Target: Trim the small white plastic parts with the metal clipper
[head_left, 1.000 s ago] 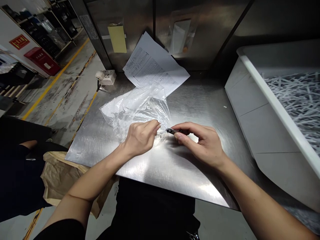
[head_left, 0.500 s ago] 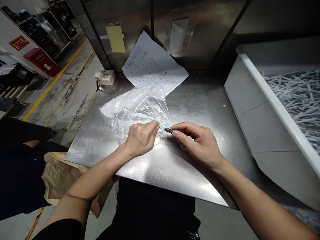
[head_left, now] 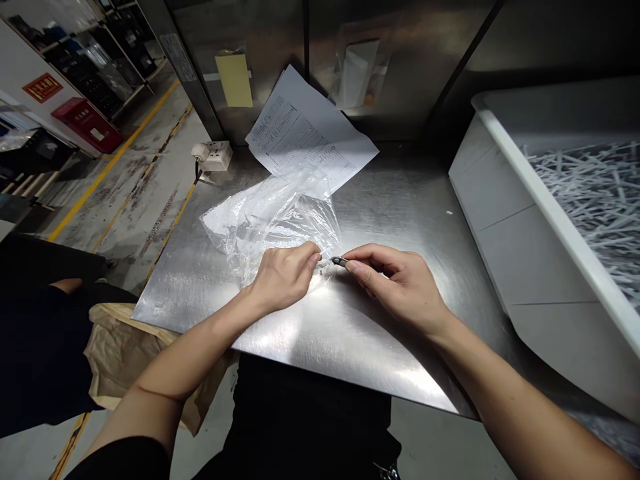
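My left hand point(head_left: 287, 275) is closed in a pinch on a small white plastic piece point(head_left: 325, 255), too small to make out fully. Facing it, my right hand point(head_left: 400, 283) grips a nail clipper point(head_left: 339, 261) between thumb and fingers, its metal tip close to the pinched piece. Under and behind my left hand, a clear plastic bag point(head_left: 295, 213) lies crumpled on the steel table point(head_left: 350, 333). Several little white bits sit inside the near end of the bag, partly covered by my left fingers.
Printed sheets point(head_left: 315, 130) lie behind the bag. A socket block point(head_left: 216, 157) with a plug stands at the table's left back corner. To the right, a large white bin point(head_left: 535, 180) holds many thin white strips point(head_left: 595, 200). A brown paper bag point(head_left: 120, 353) and a person's dark sleeve point(head_left: 35, 333) are at left.
The nail clipper's tip has shifted slightly at the piece in my left fingers. Both hands stay nearly in place; the whole view has moved a little.
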`<state>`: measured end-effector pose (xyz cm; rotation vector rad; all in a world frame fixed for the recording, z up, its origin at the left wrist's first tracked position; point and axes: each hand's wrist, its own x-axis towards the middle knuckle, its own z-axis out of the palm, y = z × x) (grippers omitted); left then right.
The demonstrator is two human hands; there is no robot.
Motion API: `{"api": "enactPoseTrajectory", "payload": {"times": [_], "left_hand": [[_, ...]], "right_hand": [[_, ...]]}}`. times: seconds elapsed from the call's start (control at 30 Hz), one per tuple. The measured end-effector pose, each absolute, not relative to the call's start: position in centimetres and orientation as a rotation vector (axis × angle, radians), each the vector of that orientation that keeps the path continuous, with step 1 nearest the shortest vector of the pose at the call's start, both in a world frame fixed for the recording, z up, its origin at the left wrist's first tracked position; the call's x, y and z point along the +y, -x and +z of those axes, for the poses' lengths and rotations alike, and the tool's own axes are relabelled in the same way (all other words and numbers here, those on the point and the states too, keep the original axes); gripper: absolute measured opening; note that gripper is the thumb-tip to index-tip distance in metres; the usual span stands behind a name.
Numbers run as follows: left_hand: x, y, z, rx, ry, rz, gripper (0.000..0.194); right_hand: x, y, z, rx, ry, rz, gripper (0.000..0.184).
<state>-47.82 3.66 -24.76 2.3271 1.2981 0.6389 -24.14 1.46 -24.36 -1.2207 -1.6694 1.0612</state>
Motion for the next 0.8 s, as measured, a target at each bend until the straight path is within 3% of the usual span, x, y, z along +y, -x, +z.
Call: {"api": "enactPoseTrajectory", "payload": {"times": [0.3, 0.53, 0.8], "left_hand": [[3.62, 47.78, -24.72, 1.309, -2.335, 0.636, 0.023], [3.50, 47.80, -24.48, 1.232, -2.411, 0.838, 0.028], [3.42, 47.49, -24.93, 1.125, -2.559, 1.001, 0.019]], "right_hand": [[1.64, 24.01, -24.45, -1.599, 1.218, 1.127, 0.024], [2.01, 23.79, -24.59, -1.476, 1.161, 1.068, 0.018], [1.47, 24.07, -24.60, -1.506, 1.113, 0.964, 0.015]]}}
